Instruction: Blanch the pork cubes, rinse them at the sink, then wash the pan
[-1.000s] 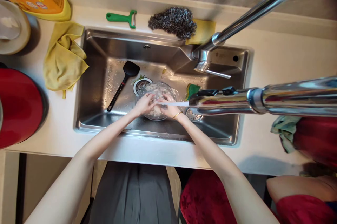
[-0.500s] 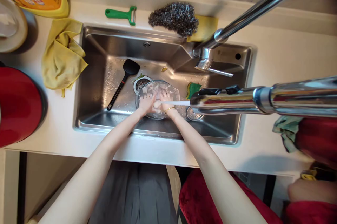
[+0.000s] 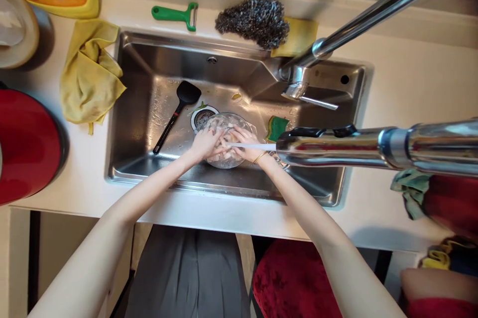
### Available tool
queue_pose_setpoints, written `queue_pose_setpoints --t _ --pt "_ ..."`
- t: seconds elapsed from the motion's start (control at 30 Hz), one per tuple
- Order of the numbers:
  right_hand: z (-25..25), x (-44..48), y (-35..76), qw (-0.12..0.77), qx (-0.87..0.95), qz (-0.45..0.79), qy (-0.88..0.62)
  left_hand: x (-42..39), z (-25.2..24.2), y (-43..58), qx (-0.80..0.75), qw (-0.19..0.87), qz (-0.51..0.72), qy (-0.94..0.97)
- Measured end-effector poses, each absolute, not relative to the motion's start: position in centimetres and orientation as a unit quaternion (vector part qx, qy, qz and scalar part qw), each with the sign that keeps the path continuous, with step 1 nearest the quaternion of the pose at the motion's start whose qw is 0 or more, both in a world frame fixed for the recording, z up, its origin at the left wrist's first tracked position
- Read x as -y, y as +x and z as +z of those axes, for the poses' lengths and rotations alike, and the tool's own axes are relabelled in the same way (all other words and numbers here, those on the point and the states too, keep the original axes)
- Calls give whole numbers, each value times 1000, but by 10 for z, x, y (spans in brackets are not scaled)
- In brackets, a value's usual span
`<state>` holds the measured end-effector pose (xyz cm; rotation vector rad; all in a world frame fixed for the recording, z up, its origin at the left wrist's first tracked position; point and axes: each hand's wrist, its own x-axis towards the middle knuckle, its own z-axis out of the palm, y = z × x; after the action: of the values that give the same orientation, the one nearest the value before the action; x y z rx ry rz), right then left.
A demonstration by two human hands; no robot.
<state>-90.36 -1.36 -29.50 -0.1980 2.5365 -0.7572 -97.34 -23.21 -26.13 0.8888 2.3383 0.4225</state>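
A clear bowl (image 3: pixel 224 162) sits on the floor of the metal sink (image 3: pixel 142 171). It holds pale chunks of food (image 3: pixel 226 154) whose kind I cannot make out. My left hand (image 3: pixel 206 143) reaches in over the bowl's left side, fingers stretched across the chunks. From the right comes my right hand (image 3: pixel 246 143), its fingers also extended over the food, a thin gold bracelet (image 3: pixel 260 157) on that wrist. A white stream of water (image 3: pixel 263 147) runs from the chrome faucet spout (image 3: pixel 317 150) across my right hand into the bowl. Some fingertips are hidden among the chunks.
In the sink lie a black spatula (image 3: pixel 175 116) and a green sponge (image 3: pixel 277 129). A green peeler (image 3: pixel 174 13), a steel scourer (image 3: pixel 256 22) and a yellow cloth (image 3: pixel 89 76) rest around the rim. The spout juts in low from the right.
My hands have moved apart toward the bowl's two sides, showing more of the pale chunks between them. The view has shifted slightly, and the water still runs.
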Motion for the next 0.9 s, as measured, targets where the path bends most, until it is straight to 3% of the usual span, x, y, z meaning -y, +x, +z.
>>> queue_pose_setpoints --t 0.13,0.43,0.67,0.9 --pt "-298 28 -926 215 -935 -257 -116 226 -274 -989 -846 229 156 455" --pt "-324 42 -905 236 -938 -249 -51 225 -314 -976 -868 293 148 372" --pt "-323 55 -901 282 -923 -261 -36 224 -309 -963 -879 320 117 334" --pt "-301 25 -884 242 -934 -248 -89 253 -292 -961 -849 313 128 407"
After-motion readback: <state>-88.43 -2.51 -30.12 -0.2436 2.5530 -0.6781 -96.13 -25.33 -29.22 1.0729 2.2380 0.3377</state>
